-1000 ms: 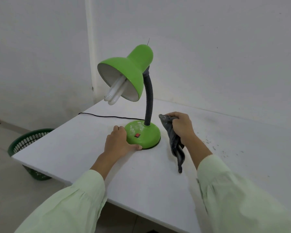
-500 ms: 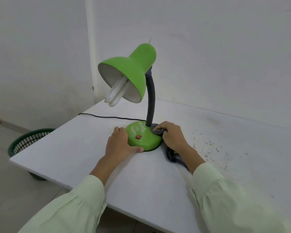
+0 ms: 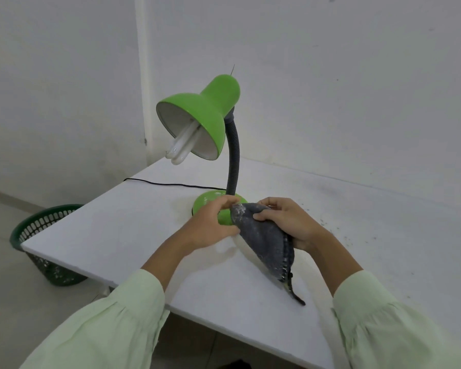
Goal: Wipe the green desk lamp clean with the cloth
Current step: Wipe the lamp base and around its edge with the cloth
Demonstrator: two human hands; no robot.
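Lamp (image 3: 205,121) base released; cloth (image 3: 266,243) now lifted between both hands.

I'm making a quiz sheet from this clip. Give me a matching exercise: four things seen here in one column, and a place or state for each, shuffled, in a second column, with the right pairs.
Things:
1. cloth
2. basket
3. black cord
4. lamp base

Places or states:
A. on the floor beside the table's left end
B. lying across the table toward its left edge
C. held up in both hands
D. standing on the table, partly hidden behind the left hand

Pairs: 1-C, 2-A, 3-B, 4-D
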